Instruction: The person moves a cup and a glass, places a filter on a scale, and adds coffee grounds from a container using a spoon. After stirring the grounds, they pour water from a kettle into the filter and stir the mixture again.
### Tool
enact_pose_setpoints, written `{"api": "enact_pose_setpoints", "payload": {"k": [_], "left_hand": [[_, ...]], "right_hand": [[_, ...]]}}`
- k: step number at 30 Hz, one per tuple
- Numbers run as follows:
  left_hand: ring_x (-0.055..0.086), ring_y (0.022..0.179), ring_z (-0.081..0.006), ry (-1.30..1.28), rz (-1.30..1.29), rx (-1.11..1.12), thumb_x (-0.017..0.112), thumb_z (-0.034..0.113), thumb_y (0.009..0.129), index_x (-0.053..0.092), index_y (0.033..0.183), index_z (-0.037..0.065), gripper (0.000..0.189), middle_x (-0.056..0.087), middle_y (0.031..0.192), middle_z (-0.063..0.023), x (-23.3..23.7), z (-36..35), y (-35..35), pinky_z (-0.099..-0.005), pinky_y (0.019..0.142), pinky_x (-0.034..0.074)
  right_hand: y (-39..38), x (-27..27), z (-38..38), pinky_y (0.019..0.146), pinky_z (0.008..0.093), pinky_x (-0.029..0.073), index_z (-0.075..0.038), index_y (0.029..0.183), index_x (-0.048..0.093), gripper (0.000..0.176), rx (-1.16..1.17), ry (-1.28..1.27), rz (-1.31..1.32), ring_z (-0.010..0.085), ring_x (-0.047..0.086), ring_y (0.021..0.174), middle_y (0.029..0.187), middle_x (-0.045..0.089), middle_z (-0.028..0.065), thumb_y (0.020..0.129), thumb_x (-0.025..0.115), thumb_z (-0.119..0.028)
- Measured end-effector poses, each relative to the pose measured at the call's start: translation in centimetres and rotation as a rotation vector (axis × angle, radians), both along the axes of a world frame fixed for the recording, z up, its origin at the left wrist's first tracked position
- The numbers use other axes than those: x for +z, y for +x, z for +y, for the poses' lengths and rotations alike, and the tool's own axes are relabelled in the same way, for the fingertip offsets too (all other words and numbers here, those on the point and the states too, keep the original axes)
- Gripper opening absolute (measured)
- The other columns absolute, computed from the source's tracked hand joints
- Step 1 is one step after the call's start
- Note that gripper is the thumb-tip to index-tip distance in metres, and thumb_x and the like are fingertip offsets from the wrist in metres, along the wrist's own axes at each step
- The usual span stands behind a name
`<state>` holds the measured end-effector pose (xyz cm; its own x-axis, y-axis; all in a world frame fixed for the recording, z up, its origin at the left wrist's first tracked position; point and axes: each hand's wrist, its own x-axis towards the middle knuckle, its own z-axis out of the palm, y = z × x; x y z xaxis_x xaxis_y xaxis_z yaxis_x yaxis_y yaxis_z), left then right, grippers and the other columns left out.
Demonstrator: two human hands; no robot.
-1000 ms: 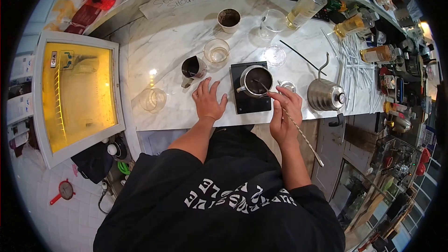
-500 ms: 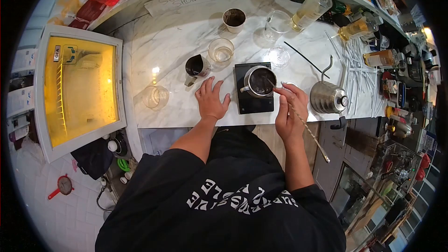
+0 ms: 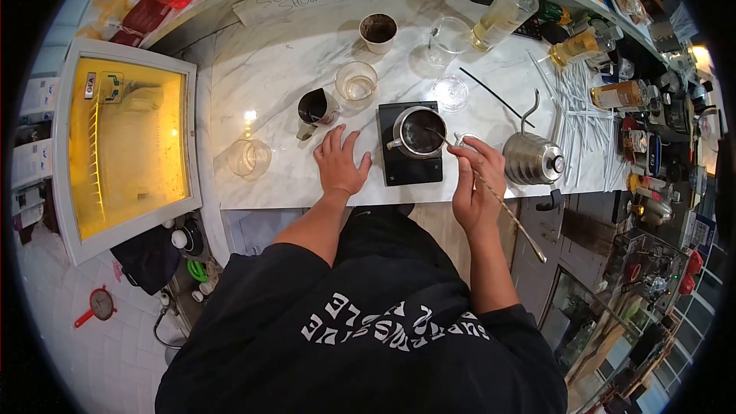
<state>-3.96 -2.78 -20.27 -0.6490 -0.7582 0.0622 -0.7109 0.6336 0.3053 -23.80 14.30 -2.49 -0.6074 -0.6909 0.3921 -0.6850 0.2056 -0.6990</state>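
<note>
My right hand [image 3: 478,180] pinches a long twisted bar spoon [image 3: 507,216], its far end dipped in dark liquid inside a metal cup [image 3: 397,138]. That cup stands on a black scale [image 3: 414,174]. Fingers spread, my left hand [image 3: 341,162] lies flat on the marble counter [image 3: 295,180] left of the scale. Just beyond its fingertips is a metal pitcher [image 3: 328,112] with a dark inside. A clear glass [image 3: 356,83] stands behind the pitcher, and another glass [image 3: 249,159] is to the left.
A gooseneck kettle [image 3: 533,159] stands right of my right hand, near a black straw [image 3: 497,97] and many white straws [image 3: 579,130]. A paper cup [image 3: 379,34] and bottles [image 3: 506,15] are farther back. A yellow-lit glass door [image 3: 130,146] borders the left side.
The view has shifted slightly, moving the counter items a little left in the picture. The spoon stays in the cup, and my left hand remains flat on the counter.
</note>
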Motion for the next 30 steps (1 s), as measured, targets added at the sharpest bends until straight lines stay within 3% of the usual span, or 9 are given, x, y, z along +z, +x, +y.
{"api": "enact_pose_setpoints", "payload": {"k": [18, 23, 30], "left_hand": [[0.04, 0.147, -0.0325, -0.003, 0.035, 0.001, 0.077, 0.04, 0.086, 0.063, 0.14, 0.019, 0.059, 0.049, 0.156, -0.0094, 0.2, 0.1, 0.0, -0.0526, 0.117, 0.03], [0.04, 0.147, -0.0332, 0.013, 0.044, 0.001, 0.078, 0.039, 0.086, 0.063, 0.14, 0.019, 0.059, 0.048, 0.156, -0.0097, 0.2, 0.0, 0.0, -0.0531, 0.117, 0.029], [0.04, 0.147, -0.0331, -0.008, 0.056, -0.003, 0.078, 0.038, 0.086, 0.063, 0.14, 0.02, 0.059, 0.049, 0.155, -0.0095, 0.0, 0.0, 0.0, -0.0531, 0.117, 0.03]], "right_hand": [[-0.1, -0.4, -0.9, 0.104, 0.0467, 0.044, -0.007, 0.106, 0.076, 0.012, 0.08, 0.0, 0.014, 0.0321, 0.068, 0.116, 0.107, 0.077, 0.0083, 0.098, 0.068, -0.004], [-0.5, -1.0, 0.7, 0.105, 0.0458, 0.045, -0.005, 0.111, 0.076, 0.016, 0.027, 0.048, -0.011, 0.0333, 0.065, 0.118, 0.11, 0.075, 0.0159, 0.098, 0.067, -0.004], [-0.3, -0.5, -0.5, 0.106, 0.0457, 0.044, -0.005, 0.108, 0.075, 0.012, 0.057, 0.018, 0.001, 0.0321, 0.067, 0.118, 0.11, 0.077, 0.0078, 0.099, 0.067, -0.004]]}}
